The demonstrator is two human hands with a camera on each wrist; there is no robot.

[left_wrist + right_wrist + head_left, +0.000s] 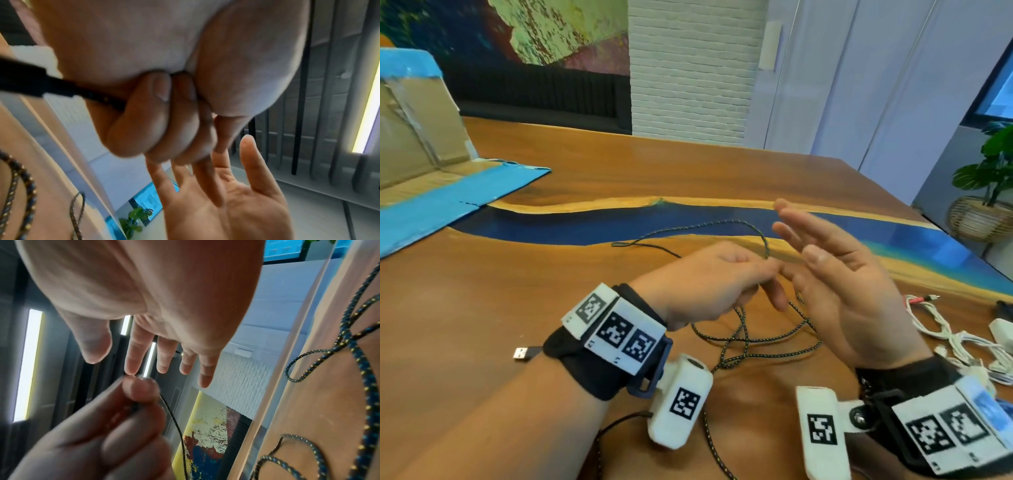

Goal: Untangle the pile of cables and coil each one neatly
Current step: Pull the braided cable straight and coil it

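Observation:
A black braided cable (736, 337) flecked with yellow lies in loose crossing loops on the wooden table (551, 308). My left hand (763, 274) holds a strand of it above the table, fingers curled round it; one loop arcs up and away to the left. In the left wrist view the left hand (164, 113) wraps the black cable (98, 95). My right hand (794, 233) hovers just right of the left, palm toward it, fingers straight and spread, holding nothing. In the right wrist view the right hand (144, 363) is spread above the left hand's pinch.
A USB plug (524, 353) lies on the table by my left wrist. A tangle of white cables (955, 342) sits at the right edge. An opened cardboard box (421, 137) with blue tape stands at the far left. A potted plant (989, 171) stands beyond the table.

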